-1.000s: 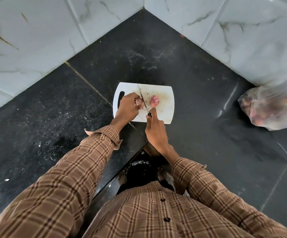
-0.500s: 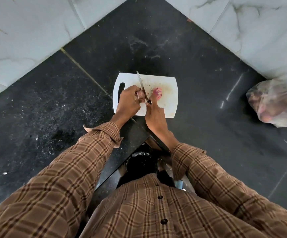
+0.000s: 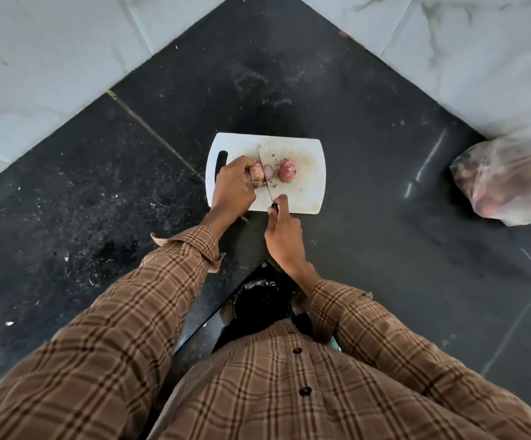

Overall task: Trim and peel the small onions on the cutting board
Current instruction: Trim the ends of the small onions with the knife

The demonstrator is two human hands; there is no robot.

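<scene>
Since 0.5 s ago, right hand (image 3: pixel 284 236) pulled back toward the body, small cut-off onion piece (image 3: pixel 268 171) now lies free right of the blade. Left hand (image 3: pixel 234 188) grips small pink onion (image 3: pixel 257 174) on white plastic cutting board (image 3: pixel 311 192). Thin steel knife (image 3: pixel 264 176) between onion and piece, right hand curled round its handle. Second reddish onion (image 3: pixel 287 169) just right. Clear plastic bag (image 3: pixel 505 182) far right.
</scene>
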